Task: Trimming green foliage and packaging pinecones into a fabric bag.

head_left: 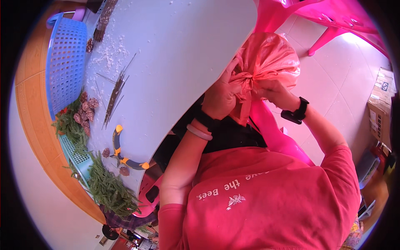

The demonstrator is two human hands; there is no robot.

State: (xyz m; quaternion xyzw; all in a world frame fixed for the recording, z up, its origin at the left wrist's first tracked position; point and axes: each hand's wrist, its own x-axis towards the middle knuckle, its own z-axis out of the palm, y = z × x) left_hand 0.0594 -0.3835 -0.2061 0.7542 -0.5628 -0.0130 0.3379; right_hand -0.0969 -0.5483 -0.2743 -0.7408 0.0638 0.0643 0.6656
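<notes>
A puffed-out red plastic bag (273,54) sits beside the table edge, its neck gathered into a knot at my fingers. My left hand (221,96) is closed on the twisted plastic on the left side of the knot. From the other side my right hand (271,91) pinches the bag's gathered neck, fingers curled in. A loose red tail of plastic hangs down between the two hands. What the bag contains cannot be seen. I wear a black band and a pale bangle on the left wrist, a black watch on the right.
On the white table (175,46) lie pliers (118,152), thin dark sticks (115,98), pine cones (85,112) and white flakes. A blue basket (66,62), a teal basket (77,156) and green sprigs (110,187) line its left edge. Pink stools (279,139) and a cardboard box (380,110) stand around.
</notes>
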